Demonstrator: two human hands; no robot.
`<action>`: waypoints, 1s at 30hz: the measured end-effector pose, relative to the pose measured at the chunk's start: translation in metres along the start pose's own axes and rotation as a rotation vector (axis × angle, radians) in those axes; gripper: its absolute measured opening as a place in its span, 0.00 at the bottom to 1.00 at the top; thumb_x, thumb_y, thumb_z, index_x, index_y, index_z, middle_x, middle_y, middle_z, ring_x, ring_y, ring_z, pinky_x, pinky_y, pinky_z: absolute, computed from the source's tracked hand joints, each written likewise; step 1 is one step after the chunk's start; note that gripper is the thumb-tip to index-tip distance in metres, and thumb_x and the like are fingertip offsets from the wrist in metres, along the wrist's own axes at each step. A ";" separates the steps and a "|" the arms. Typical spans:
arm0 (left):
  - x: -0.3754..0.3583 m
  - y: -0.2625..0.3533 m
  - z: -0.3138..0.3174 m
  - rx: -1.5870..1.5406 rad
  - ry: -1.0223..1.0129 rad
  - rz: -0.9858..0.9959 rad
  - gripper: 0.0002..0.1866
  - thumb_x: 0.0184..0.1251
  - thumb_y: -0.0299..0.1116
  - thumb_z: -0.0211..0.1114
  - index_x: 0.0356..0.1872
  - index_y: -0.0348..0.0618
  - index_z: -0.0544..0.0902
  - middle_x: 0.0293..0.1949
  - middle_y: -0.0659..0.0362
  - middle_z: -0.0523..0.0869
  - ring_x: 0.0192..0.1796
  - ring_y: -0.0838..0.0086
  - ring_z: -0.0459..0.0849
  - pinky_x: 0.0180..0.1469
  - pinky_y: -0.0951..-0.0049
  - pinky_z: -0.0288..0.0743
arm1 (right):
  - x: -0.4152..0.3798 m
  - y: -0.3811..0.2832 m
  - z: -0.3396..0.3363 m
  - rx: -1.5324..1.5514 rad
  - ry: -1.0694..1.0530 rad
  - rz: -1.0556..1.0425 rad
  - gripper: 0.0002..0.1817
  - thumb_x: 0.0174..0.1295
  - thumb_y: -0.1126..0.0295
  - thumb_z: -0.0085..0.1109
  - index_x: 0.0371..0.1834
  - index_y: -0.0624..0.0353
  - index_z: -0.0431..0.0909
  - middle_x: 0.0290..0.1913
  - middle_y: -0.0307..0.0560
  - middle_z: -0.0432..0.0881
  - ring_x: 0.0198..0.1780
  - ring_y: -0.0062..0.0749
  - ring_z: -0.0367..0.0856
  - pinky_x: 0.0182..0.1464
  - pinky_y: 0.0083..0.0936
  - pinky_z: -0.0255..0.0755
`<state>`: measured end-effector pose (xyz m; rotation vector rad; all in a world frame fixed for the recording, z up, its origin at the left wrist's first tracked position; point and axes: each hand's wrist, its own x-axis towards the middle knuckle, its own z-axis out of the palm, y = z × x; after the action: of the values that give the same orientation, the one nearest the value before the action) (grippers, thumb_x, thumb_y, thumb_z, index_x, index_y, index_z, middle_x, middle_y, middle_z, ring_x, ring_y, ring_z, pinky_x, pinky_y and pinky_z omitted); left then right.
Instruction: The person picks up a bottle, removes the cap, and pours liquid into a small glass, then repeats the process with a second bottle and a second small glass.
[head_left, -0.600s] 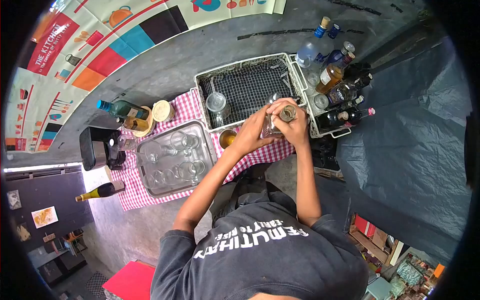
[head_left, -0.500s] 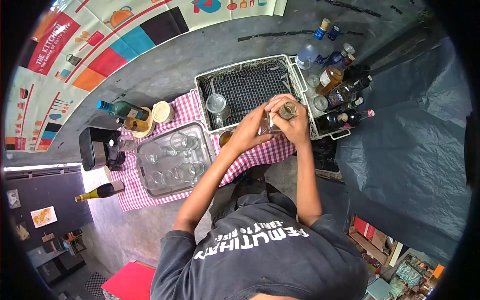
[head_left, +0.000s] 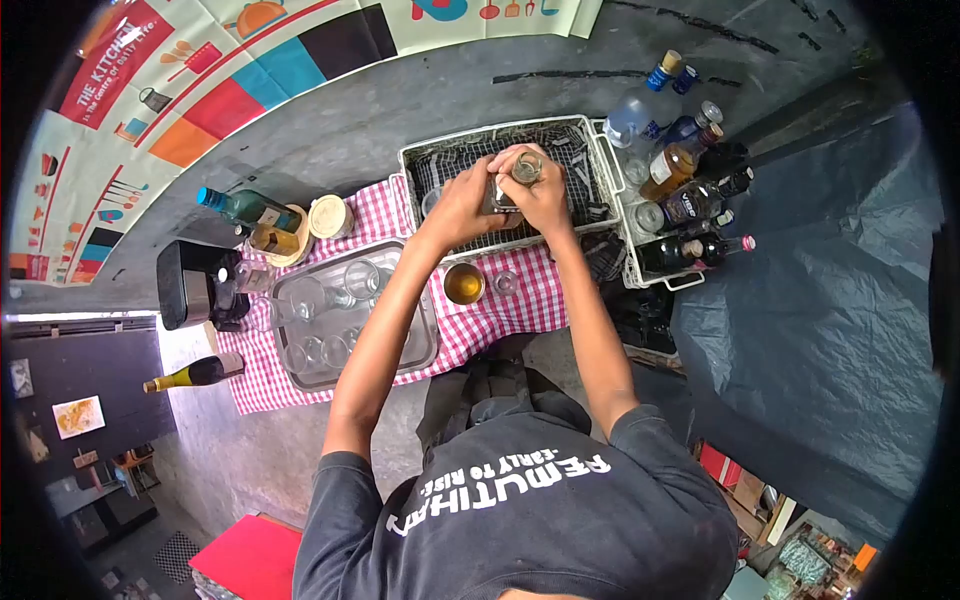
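Both of my hands are wrapped round a clear glass bottle (head_left: 526, 167), whose uncapped mouth faces up toward me. My left hand (head_left: 463, 207) grips its left side, and my right hand (head_left: 540, 200) closes over it near the neck. The bottle is above a white wire basket (head_left: 420, 148) with a dark mesh floor. Behind my left hand, a drinking glass (head_left: 431, 201) in the basket is mostly hidden. Just in front of the basket, a glass of amber liquid (head_left: 463, 284) stands on the checked cloth (head_left: 510, 312), beside a small clear glass object (head_left: 505, 283).
A grey tray (head_left: 428, 345) with several clear glasses is at left, partly behind my left forearm. Several bottles (head_left: 690, 205) crowd a white rack at right. A green bottle (head_left: 245, 207), a lidded jar (head_left: 330, 216) and a black appliance (head_left: 187, 285) stand at far left.
My hands and the bottle have moved left and farther over the basket. The amber glass and the small clear object now show fully. The view has shifted slightly.
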<state>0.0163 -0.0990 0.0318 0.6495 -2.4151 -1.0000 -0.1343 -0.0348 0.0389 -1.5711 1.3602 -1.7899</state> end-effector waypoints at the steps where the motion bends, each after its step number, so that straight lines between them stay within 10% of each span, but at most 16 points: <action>1: 0.000 -0.002 -0.001 0.006 0.003 -0.002 0.44 0.43 0.34 0.78 0.65 0.39 0.66 0.57 0.46 0.77 0.62 0.48 0.75 0.61 0.55 0.70 | -0.001 0.010 0.003 0.005 -0.001 -0.003 0.06 0.49 0.77 0.63 0.31 0.61 0.81 0.35 0.43 0.87 0.43 0.37 0.84 0.47 0.32 0.77; 16: -0.003 -0.031 0.000 0.306 -0.048 -0.208 0.46 0.36 0.47 0.81 0.61 0.44 0.71 0.53 0.49 0.82 0.62 0.52 0.75 0.60 0.54 0.59 | -0.002 0.055 0.020 -0.083 -0.105 -0.033 0.06 0.48 0.75 0.62 0.31 0.62 0.81 0.32 0.44 0.84 0.39 0.41 0.82 0.45 0.34 0.76; 25: -0.010 -0.036 0.009 0.268 0.066 -0.128 0.42 0.38 0.49 0.81 0.55 0.43 0.71 0.53 0.49 0.84 0.65 0.50 0.74 0.61 0.48 0.57 | -0.009 0.043 0.014 -0.251 -0.117 0.009 0.21 0.53 0.68 0.70 0.48 0.62 0.75 0.51 0.51 0.79 0.55 0.48 0.78 0.57 0.39 0.72; 30: -0.019 -0.034 0.015 0.292 0.115 -0.150 0.54 0.41 0.50 0.80 0.72 0.43 0.63 0.63 0.45 0.76 0.74 0.46 0.63 0.71 0.40 0.48 | -0.027 0.030 0.005 -0.291 -0.070 0.038 0.33 0.58 0.64 0.70 0.65 0.60 0.67 0.62 0.53 0.75 0.65 0.44 0.74 0.64 0.37 0.69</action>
<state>0.0316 -0.1011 -0.0072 0.9732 -2.4595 -0.6474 -0.1302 -0.0287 -0.0017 -1.7216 1.6641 -1.5523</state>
